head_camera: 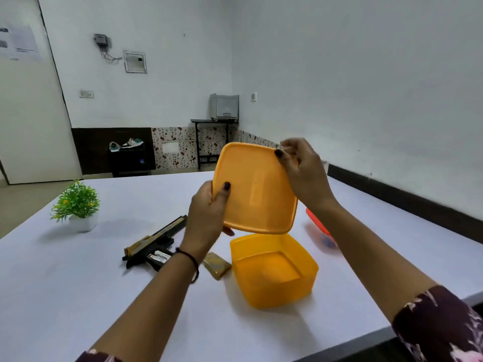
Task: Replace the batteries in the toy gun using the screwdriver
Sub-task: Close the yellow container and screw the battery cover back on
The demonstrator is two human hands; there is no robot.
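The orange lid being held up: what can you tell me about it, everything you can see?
The orange lid is a square of smooth plastic with rounded corners and a raised rim. It is held in the air, steeply tilted, above the open matching container on the table. The left hand grips its lower left edge, thumb on its face; the right hand pinches its upper right corner.
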